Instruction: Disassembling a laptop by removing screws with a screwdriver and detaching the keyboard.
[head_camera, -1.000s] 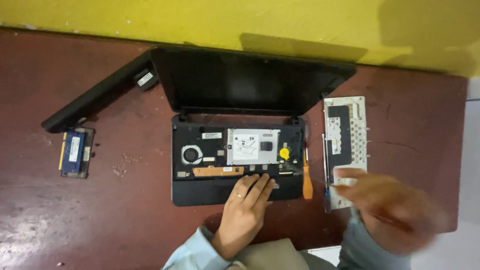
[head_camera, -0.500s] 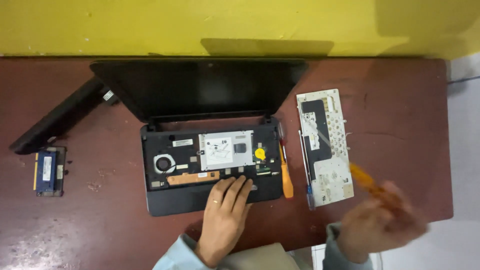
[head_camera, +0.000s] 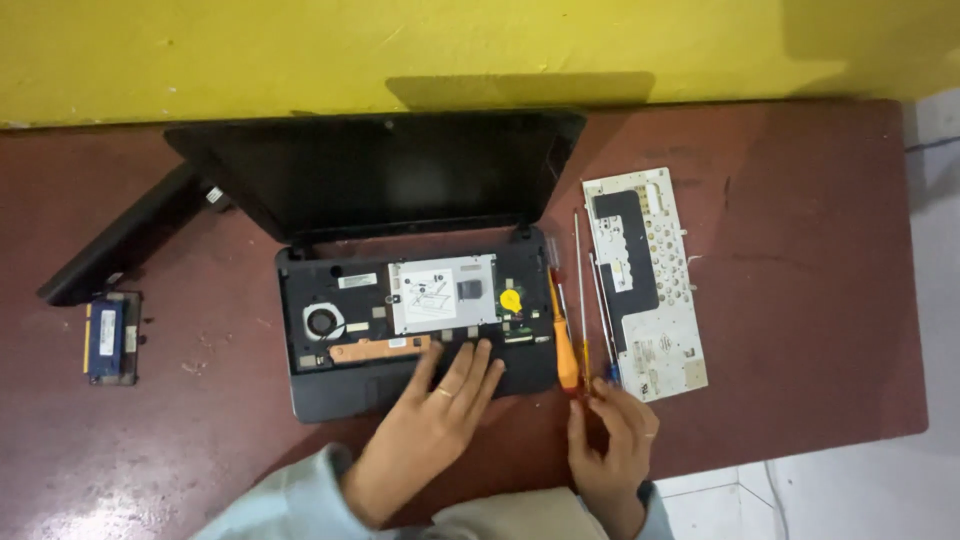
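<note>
A dark reddish-brown desk (head_camera: 800, 200) carries an opened laptop (head_camera: 420, 300) mid-desk, a removed keyboard (head_camera: 645, 280) and screwdrivers (head_camera: 565, 340) toward its right edge, a black battery (head_camera: 125, 240) and memory module (head_camera: 108, 338) near its left edge.

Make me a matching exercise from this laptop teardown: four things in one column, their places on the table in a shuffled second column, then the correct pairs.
Things:
1. memory module
2. orange-handled screwdriver
3. white keyboard backplate
4. left hand

Places:
A. far right of the tools, lying flat
B. resting on the front edge of the open laptop base
C. far left of the table, below the long black bar
D. just beside the right edge of the laptop base

Pairs: 1-C, 2-D, 3-A, 4-B
</note>
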